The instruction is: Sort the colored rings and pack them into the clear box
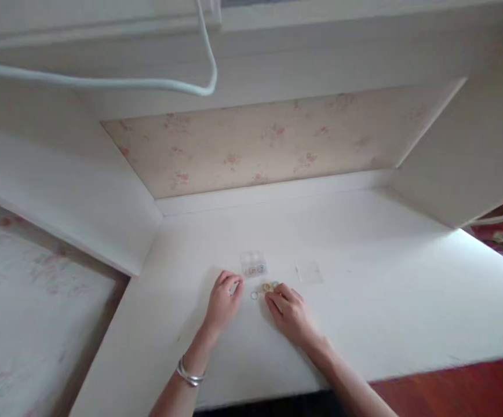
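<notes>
My left hand (224,301) is over the white desk, thumb and fingertips pinched together; whatever is between them is hidden or too small to name. Just beyond it lies a small clear plastic box (251,258) with small coloured pieces (255,270) in its near part. My right hand (292,313) rests with curled fingers at a small group of rings, its fingertips covering what they touch. A gold-coloured ring (267,286) and a pale greenish one (274,284) show beside those fingers. Between both hands, a thin silvery ring (254,295) lies flat.
A clear, flat lid-like piece (309,272) lies right of the box. The white desk surface (386,278) extends to the right. White panels (60,174) flank it, and flowered wallpaper (255,145) covers the back. A white cable (147,84) hangs across the upper left.
</notes>
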A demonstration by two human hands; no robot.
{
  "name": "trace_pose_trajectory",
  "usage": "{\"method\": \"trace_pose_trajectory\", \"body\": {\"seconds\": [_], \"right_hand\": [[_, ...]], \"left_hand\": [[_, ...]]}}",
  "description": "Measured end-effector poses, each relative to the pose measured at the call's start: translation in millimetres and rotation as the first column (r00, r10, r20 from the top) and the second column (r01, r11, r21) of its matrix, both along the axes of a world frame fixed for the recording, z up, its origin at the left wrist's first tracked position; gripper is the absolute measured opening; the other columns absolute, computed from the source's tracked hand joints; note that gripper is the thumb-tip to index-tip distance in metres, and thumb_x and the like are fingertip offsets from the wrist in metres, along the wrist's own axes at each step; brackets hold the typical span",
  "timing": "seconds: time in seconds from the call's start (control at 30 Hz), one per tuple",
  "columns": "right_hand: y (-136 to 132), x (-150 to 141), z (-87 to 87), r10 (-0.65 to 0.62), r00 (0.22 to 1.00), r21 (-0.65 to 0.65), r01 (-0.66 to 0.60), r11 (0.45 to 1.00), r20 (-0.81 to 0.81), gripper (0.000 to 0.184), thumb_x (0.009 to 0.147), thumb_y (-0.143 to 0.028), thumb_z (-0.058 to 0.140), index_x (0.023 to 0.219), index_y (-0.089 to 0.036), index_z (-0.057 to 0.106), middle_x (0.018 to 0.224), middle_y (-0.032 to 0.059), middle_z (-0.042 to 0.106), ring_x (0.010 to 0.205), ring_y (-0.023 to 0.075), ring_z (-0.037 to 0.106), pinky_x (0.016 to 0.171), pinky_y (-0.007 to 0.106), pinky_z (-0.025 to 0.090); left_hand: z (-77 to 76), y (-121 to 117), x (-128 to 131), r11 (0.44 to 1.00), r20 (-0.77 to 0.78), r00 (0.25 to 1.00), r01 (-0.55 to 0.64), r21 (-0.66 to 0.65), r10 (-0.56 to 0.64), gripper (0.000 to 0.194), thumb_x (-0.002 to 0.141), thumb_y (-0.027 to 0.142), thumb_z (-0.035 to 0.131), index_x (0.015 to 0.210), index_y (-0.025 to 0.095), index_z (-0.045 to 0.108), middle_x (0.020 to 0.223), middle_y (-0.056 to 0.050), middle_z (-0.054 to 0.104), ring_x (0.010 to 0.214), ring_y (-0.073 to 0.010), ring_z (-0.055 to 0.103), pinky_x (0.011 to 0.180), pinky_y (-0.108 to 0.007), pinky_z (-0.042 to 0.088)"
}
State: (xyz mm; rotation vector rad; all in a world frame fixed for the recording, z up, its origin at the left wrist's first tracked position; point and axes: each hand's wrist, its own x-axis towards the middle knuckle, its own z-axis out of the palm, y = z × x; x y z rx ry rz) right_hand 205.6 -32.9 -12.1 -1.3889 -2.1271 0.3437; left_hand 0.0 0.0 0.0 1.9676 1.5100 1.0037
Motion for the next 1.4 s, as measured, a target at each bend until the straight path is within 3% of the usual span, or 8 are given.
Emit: {"method": "trace_pose_trajectory", "body": {"seconds": [0.17, 0.33, 0.53, 0.67, 0.83, 1.07, 1.4], "right_hand": [[5.3, -20.5, 6.2, 0.082, 0.991, -0.016, -0.081, 0.997, 0.107, 0.017, 0.089, -0.022, 0.048, 0.098, -0.023, 0.062, 0.092, 0.0046, 0.057, 0.082, 0.0159, 0.052, 0.075, 0.028, 0.040], [15.0, -31.5, 15.3, 0.118, 0.965, -0.060, -0.107, 0.993, 0.236, 0.016, 0.089, -0.021, 0.049, 0.082, -0.021, 0.063, 0.087, 0.0035, 0.056, 0.078, 0.0150, 0.051, 0.071, 0.027, 0.038], [15.3, -40.5, 12.6, 0.129, 0.937, -0.064, -0.115, 0.991, 0.324, 0.018, 0.090, -0.017, 0.046, 0.082, -0.019, 0.062, 0.085, 0.0043, 0.056, 0.079, 0.0159, 0.051, 0.069, 0.028, 0.036], [15.5, -37.3, 9.5, 0.117, 0.966, -0.055, -0.107, 0.993, 0.233, 0.018, 0.091, -0.019, 0.044, 0.086, -0.019, 0.061, 0.085, 0.0041, 0.056, 0.077, 0.0152, 0.052, 0.070, 0.027, 0.038], [34.5, -26.8, 16.2, -0.045, 0.998, 0.009, 0.044, 0.999, 0.044, 0.022, 0.093, -0.024, 0.041, 0.089, -0.020, 0.062, 0.087, 0.0054, 0.056, 0.079, 0.0156, 0.053, 0.072, 0.027, 0.041], [63.0, -26.7, 13.2, -0.103, 0.991, 0.034, 0.100, 0.994, 0.082, 0.024, 0.091, -0.027, 0.042, 0.086, -0.022, 0.065, 0.087, 0.0042, 0.056, 0.075, 0.0149, 0.054, 0.068, 0.027, 0.041], [40.4, 3.5, 2.1, -0.223, 0.963, 0.014, 0.228, 0.974, -0.153, 0.023, 0.089, -0.033, 0.045, 0.086, -0.021, 0.065, 0.086, 0.0041, 0.055, 0.075, 0.0145, 0.054, 0.067, 0.026, 0.044]], "left_hand": [[-8.1, -4.4, -8.6, 0.998, 0.042, 0.999, -0.024, -0.054, 0.027, 0.021, 0.088, 0.032, 0.047, 0.085, 0.020, 0.064, 0.087, -0.004, 0.060, 0.080, -0.0154, 0.057, 0.069, -0.026, 0.046], [-7.9, -5.0, -11.6, 0.996, 0.056, 0.998, -0.037, -0.083, 0.041, 0.023, 0.089, 0.034, 0.047, 0.085, 0.019, 0.064, 0.085, -0.003, 0.060, 0.073, -0.0138, 0.055, 0.067, -0.025, 0.045], [-9.1, -6.7, -16.2, 0.995, 0.063, 0.998, -0.015, -0.099, 0.021, 0.024, 0.089, 0.034, 0.046, 0.085, 0.019, 0.063, 0.086, -0.003, 0.059, 0.074, -0.0140, 0.056, 0.068, -0.026, 0.045], [-9.1, -9.4, -16.2, 0.993, 0.063, 0.998, 0.017, -0.119, -0.010, 0.023, 0.089, 0.032, 0.045, 0.086, 0.020, 0.064, 0.087, -0.004, 0.059, 0.078, -0.0146, 0.056, 0.070, -0.026, 0.045], [-9.9, -10.8, -17.1, 0.989, 0.077, 0.996, 0.053, -0.135, -0.043, 0.022, 0.089, 0.031, 0.045, 0.090, 0.020, 0.064, 0.090, -0.004, 0.059, 0.080, -0.0148, 0.057, 0.070, -0.026, 0.046], [-10.8, -11.1, -19.3, 0.990, 0.086, 0.995, 0.065, -0.128, -0.055, 0.021, 0.089, 0.028, 0.045, 0.089, 0.020, 0.064, 0.088, -0.004, 0.058, 0.080, -0.0148, 0.057, 0.071, -0.026, 0.046], [-10.8, -11.8, -16.7, 0.989, 0.066, 0.996, 0.062, -0.135, -0.054, 0.021, 0.089, 0.030, 0.045, 0.086, 0.020, 0.064, 0.086, -0.003, 0.059, 0.079, -0.0144, 0.057, 0.071, -0.026, 0.046]]}}
